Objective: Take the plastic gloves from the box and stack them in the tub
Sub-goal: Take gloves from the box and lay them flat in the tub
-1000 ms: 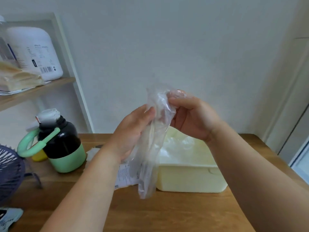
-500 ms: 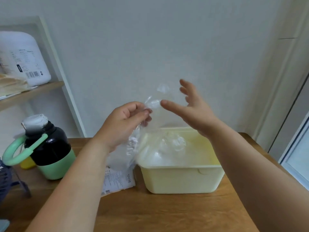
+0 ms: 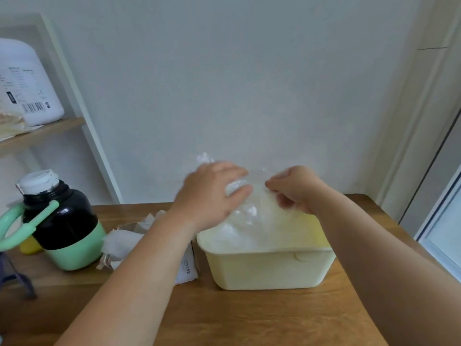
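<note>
A pale yellow tub (image 3: 269, 270) stands on the wooden table, with a pile of clear plastic gloves (image 3: 239, 233) inside it. Above its back half I hold another clear plastic glove (image 3: 254, 196) stretched between both hands. My left hand (image 3: 212, 193) grips its left end, fingers curled round the crumpled film. My right hand (image 3: 296, 188) pinches the right end just over the tub. The torn white glove box (image 3: 124, 243) lies left of the tub, partly hidden behind my left forearm.
A black and green bottle (image 3: 62, 221) with a mint handle stands at the left. A wooden shelf (image 3: 42, 133) carries a white jug (image 3: 27, 83). A dark fan (image 3: 10, 275) edges in at far left. A white door frame (image 3: 424, 121) rises at the right.
Both hands have come down from chest height to just above the tub. My right hand, spread open half a second ago, now pinches the glove, which is drawn out between the hands.
</note>
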